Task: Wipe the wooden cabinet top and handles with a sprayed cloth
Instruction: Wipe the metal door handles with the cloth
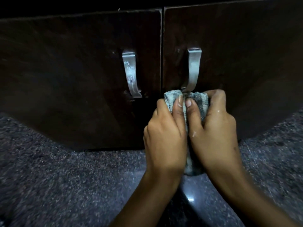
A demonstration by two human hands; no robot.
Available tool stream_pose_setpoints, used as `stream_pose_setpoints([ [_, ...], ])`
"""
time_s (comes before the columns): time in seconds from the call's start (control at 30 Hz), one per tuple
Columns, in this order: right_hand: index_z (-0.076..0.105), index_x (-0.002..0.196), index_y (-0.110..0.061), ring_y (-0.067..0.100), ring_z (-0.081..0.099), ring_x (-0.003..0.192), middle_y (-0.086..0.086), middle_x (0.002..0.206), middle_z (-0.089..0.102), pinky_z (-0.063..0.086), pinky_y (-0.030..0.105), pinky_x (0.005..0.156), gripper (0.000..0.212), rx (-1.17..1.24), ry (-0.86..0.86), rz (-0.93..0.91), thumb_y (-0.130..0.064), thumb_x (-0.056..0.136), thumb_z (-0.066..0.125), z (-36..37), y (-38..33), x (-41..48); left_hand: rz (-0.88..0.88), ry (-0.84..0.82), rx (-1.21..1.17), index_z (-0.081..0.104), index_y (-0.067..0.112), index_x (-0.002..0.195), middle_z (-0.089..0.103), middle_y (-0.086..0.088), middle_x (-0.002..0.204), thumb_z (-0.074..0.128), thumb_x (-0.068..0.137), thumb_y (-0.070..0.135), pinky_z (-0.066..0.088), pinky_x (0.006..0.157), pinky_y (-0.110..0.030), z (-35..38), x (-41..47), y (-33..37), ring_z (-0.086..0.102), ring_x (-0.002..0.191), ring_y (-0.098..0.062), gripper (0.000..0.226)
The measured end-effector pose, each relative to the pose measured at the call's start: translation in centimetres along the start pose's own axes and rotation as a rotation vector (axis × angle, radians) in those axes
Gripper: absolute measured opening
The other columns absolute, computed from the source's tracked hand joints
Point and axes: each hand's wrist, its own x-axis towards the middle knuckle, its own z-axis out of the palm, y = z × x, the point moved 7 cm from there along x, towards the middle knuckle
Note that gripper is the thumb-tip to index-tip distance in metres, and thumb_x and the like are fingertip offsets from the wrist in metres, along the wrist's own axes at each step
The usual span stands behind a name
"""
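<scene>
Both hands, left and right, clench a striped cloth together, pressing it around the bottom end of the right handle. White smears mark the left handle. Dark cabinet doors stand closed above a speckled floor.
</scene>
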Motion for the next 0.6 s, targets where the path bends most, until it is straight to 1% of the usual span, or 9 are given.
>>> stream_pose_setpoints([
  [0.07,0.035,0.087,-0.032,-0.011,0.055,0.076,-0.012,0.061,0.054,0.041,0.008,0.050,0.015,0.023,-0.004,0.040,-0.043,0.091,0.045,0.0,-0.5,-1.1,-0.002,0.015,-0.012,0.052,0.015,0.088,0.065,-0.004,0.077,0.026,0.088,0.055,0.049,0.058,-0.041,-1.1,-0.7,-0.2,0.064,0.071,-0.025,0.048],
  [0.1,0.036,0.085,-0.032,-0.013,0.055,0.073,-0.009,0.065,0.059,0.040,0.005,0.050,0.018,0.036,-0.001,0.034,-0.045,0.091,0.046,0.1,-1.1,-1.8,0.000,0.026,-0.032,0.052,0.017,0.087,0.065,-0.002,0.075,0.026,0.088,0.055,0.048,0.057,-0.040,-1.8,-1.0,-0.3,0.063,0.070,-0.023,0.047],
  [0.17,0.038,0.084,-0.032,-0.014,0.056,0.072,-0.021,0.086,0.062,0.041,0.004,0.052,0.018,0.073,-0.013,0.004,-0.049,0.086,0.045,0.5,-2.5,-2.7,0.034,0.076,-0.040,0.052,0.017,0.086,0.063,0.000,0.072,0.028,0.090,0.053,0.045,0.056,-0.038,-3.5,-1.3,-0.3,0.061,0.067,-0.018,0.043],
  [0.2,0.039,0.086,-0.031,-0.010,0.058,0.073,-0.019,0.084,0.063,0.042,0.006,0.052,0.018,0.094,-0.020,-0.017,-0.048,0.084,0.046,0.8,-3.3,-2.8,0.055,0.109,-0.035,0.053,0.016,0.086,0.063,0.001,0.071,0.030,0.091,0.050,0.044,0.056,-0.035,-4.4,-1.1,-0.3,0.060,0.066,-0.016,0.042],
  [0.23,0.039,0.087,-0.030,-0.005,0.060,0.072,-0.013,0.076,0.064,0.043,0.009,0.052,0.019,0.106,-0.018,-0.048,-0.047,0.084,0.046,1.0,-4.2,-2.7,0.072,0.141,-0.039,0.054,0.015,0.086,0.063,0.001,0.071,0.031,0.092,0.048,0.043,0.055,-0.031,-5.3,-0.7,-0.3,0.059,0.065,-0.014,0.040],
  [0.3,0.038,0.088,-0.031,0.002,0.061,0.069,-0.013,0.067,0.060,0.044,0.014,0.050,0.018,0.096,0.010,-0.140,-0.044,0.086,0.049,1.3,-6.2,-2.0,0.107,0.201,-0.062,0.056,0.013,0.086,0.063,0.002,0.071,0.032,0.093,0.043,0.043,0.055,-0.026,-6.9,0.3,0.1,0.060,0.065,-0.013,0.039],
  [0.4,0.040,0.092,-0.025,-0.002,0.060,0.064,-0.017,0.061,0.055,0.041,0.010,0.046,0.020,0.110,0.017,-0.245,-0.039,0.089,0.054,1.8,-8.9,-0.6,0.135,0.249,-0.078,0.057,0.012,0.087,0.060,0.005,0.070,0.034,0.094,0.041,0.042,0.054,-0.025,-8.7,2.0,0.7,0.059,0.064,-0.012,0.038],
  [0.5,0.041,0.091,-0.021,-0.009,0.058,0.061,-0.016,0.057,0.052,0.036,0.004,0.040,0.019,0.153,-0.045,-0.246,-0.034,0.092,0.056,2.6,-9.8,0.6,0.142,0.240,-0.046,0.054,0.017,0.082,0.047,0.014,0.060,0.034,0.094,0.040,0.035,0.050,-0.019,-9.3,3.4,0.8,0.048,0.053,-0.004,0.033],
  [0.6,0.039,0.091,-0.022,-0.013,0.055,0.058,-0.014,0.055,0.049,0.034,0.003,0.039,0.018,0.135,-0.081,-0.240,-0.033,0.092,0.053,3.0,-10.0,1.1,0.147,0.244,-0.010,0.051,0.017,0.078,0.044,0.012,0.057,0.034,0.094,0.041,0.032,0.049,-0.023,-9.5,4.0,0.8,0.045,0.051,-0.007,0.034],
])
